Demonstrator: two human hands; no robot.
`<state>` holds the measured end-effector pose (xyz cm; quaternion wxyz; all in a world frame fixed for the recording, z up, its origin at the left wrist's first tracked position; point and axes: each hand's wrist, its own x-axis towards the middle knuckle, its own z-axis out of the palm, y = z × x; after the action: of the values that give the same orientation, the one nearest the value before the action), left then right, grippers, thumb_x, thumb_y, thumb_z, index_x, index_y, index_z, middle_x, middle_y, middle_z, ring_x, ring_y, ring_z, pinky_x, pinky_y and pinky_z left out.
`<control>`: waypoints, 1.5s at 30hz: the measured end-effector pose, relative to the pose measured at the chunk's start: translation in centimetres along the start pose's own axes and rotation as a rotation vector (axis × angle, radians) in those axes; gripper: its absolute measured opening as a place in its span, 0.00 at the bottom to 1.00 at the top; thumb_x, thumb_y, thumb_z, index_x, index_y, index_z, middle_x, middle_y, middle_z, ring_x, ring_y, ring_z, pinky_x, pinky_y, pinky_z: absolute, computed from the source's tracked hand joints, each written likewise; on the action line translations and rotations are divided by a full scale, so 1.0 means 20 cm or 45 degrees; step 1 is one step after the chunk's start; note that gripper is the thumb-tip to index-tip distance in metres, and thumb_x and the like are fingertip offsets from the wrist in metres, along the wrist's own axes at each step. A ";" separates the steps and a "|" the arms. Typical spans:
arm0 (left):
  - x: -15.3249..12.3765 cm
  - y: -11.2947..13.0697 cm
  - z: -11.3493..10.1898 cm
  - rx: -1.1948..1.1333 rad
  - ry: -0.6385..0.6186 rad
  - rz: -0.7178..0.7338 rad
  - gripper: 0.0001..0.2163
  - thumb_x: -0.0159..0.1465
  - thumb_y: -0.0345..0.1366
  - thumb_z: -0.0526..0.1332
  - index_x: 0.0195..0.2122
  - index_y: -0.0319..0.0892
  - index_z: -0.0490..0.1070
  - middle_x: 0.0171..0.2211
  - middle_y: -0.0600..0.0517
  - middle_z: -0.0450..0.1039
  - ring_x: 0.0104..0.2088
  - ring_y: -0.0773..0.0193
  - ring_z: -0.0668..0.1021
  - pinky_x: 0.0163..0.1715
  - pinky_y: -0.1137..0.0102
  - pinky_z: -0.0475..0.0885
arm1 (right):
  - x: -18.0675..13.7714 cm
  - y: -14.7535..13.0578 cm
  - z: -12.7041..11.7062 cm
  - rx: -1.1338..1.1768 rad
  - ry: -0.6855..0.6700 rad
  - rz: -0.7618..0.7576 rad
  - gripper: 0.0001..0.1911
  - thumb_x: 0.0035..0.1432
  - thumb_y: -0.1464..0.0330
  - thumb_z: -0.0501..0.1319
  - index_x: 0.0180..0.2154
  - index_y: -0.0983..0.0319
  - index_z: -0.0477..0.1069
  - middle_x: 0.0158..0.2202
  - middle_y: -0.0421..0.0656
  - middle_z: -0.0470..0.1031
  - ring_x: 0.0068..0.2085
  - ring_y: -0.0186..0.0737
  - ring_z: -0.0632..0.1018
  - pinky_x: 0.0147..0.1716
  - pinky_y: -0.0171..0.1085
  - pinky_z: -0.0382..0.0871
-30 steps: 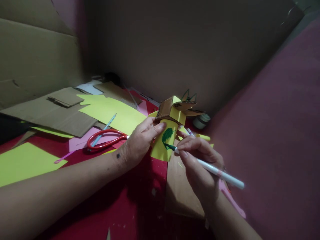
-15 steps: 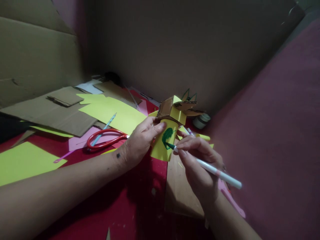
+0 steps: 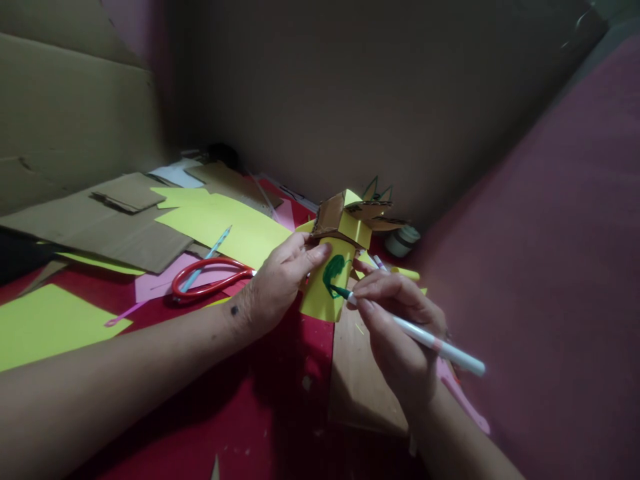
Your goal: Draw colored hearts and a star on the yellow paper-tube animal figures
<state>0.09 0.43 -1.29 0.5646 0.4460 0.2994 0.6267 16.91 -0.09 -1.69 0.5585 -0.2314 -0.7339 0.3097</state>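
My left hand (image 3: 283, 280) grips a paper and cardboard model (image 3: 333, 220), thumb on its front and the other fingers mostly hidden behind. The model has a yellow paper tube below a brown cardboard box shape with cardboard flaps at the right. On the tube is a green oval drawing (image 3: 334, 275), partly filled in. Between thumb and fingers my right hand (image 3: 400, 327) holds a white-barrelled green marker (image 3: 425, 335). Its green tip touches the lower part of the oval.
Left of my hands lie red-handled scissors (image 3: 210, 293), a light blue pencil (image 3: 207, 257), yellow paper (image 3: 235, 223) and cardboard sheets (image 3: 100, 230). A cardboard piece (image 3: 365, 387) rests on the red surface (image 3: 225, 400) below. Behind the model stands a small pale container (image 3: 403, 241).
The green colouring inside the oval has spread slightly along its left side. Both hands and the model stay nearly in place, while the view shifts very slightly.
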 end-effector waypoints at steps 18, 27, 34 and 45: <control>0.00 0.00 -0.01 -0.011 -0.022 -0.020 0.18 0.68 0.44 0.64 0.52 0.38 0.71 0.51 0.42 0.79 0.50 0.51 0.80 0.40 0.65 0.73 | 0.01 0.00 0.01 -0.028 0.055 -0.022 0.07 0.59 0.73 0.64 0.35 0.55 0.77 0.28 0.37 0.75 0.35 0.39 0.76 0.61 0.54 0.65; 0.00 -0.01 -0.01 0.014 -0.006 -0.018 0.17 0.67 0.45 0.64 0.52 0.38 0.71 0.50 0.43 0.80 0.50 0.50 0.79 0.44 0.64 0.73 | 0.01 0.00 0.01 -0.009 0.102 0.021 0.07 0.58 0.73 0.65 0.34 0.55 0.78 0.31 0.39 0.76 0.37 0.40 0.76 0.57 0.52 0.67; 0.00 0.00 -0.01 0.035 0.006 -0.001 0.17 0.68 0.43 0.64 0.52 0.36 0.72 0.47 0.43 0.81 0.47 0.52 0.81 0.40 0.66 0.73 | 0.01 -0.01 0.01 -0.019 0.097 0.037 0.07 0.58 0.74 0.64 0.34 0.55 0.76 0.30 0.37 0.75 0.38 0.40 0.76 0.58 0.51 0.66; 0.00 0.00 -0.01 0.044 -0.003 0.017 0.17 0.67 0.43 0.64 0.51 0.37 0.73 0.46 0.44 0.81 0.45 0.52 0.81 0.40 0.65 0.73 | 0.01 -0.01 0.01 -0.017 0.173 0.040 0.06 0.58 0.72 0.65 0.34 0.55 0.78 0.34 0.40 0.77 0.45 0.44 0.78 0.58 0.51 0.66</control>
<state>-0.08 0.41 -1.36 0.5529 0.4584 0.3065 0.6247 16.60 -0.11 -1.48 0.6007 -0.2669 -0.6926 0.2971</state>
